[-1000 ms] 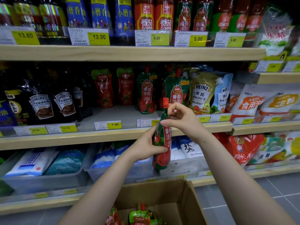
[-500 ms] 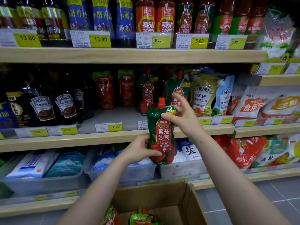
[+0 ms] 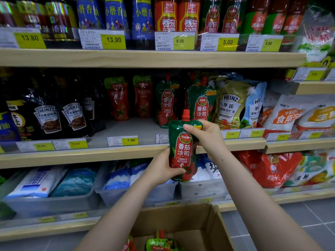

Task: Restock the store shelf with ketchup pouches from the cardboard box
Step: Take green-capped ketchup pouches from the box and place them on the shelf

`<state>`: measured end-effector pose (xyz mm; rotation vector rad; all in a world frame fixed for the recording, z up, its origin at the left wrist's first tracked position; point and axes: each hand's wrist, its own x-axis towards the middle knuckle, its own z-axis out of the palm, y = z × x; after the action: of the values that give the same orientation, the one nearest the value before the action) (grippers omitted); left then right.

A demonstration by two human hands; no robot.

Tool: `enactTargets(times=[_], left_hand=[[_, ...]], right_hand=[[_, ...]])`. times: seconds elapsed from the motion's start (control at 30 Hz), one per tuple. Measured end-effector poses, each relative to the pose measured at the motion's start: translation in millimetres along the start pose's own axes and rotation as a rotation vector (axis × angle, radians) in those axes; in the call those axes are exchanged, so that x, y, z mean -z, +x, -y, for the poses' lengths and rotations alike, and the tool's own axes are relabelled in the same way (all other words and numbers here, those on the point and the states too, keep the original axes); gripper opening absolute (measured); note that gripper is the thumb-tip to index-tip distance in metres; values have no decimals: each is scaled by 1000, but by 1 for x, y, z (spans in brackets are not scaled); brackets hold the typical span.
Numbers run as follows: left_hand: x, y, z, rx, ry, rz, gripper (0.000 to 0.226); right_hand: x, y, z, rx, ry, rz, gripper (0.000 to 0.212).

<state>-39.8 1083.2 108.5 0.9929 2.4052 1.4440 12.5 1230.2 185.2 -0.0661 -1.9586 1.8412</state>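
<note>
We hold one green-and-red soft plastic ketchup pouch with a red screw cap (image 3: 183, 149) upright at centre frame, in front of the edge of the pale wooden middle shelf (image 3: 112, 154), label toward us. We judge it a filled, flexible pack: moderate weight, walls that give under pressure, glossy film likely slick. The stiffer spots look to be the top seam by the spout and the base gusset, so we take it there and not by the belly.

Left hand (image 3: 161, 167), lower centre: thumb across the lower front, fingers wrapped behind the bottom left edge, bearing the weight. Right hand (image 3: 204, 134), centre right: thumb and fingers pinching the top right corner just below the cap, wrist bent inward, steadying. Both forearms rise from the bottom of the frame.

Matching green pouches on the shelf (image 3: 165, 104) stand just above and behind, with bare shelf floor to their left. The open brown cardboard box (image 3: 213, 230) sits at bottom centre, more pouches inside.
</note>
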Motion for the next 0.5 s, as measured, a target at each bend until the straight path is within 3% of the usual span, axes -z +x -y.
enactTargets(times=[0.2,0.3,0.4,0.5], left_hand=[[-3,0,7,32,105,44,63],[-5,0,8,53,87,60,67],[-6,0,7,42,75,102,70],[-4,0,9,28,63,96,68]], right_hand=[[1,4,4,62,-189,26,14],[-2,4,-1,121,-250,-70,18],[-1,6,-3,130,-244,-138,14],[1,9,-1,74,-199,-96,10]])
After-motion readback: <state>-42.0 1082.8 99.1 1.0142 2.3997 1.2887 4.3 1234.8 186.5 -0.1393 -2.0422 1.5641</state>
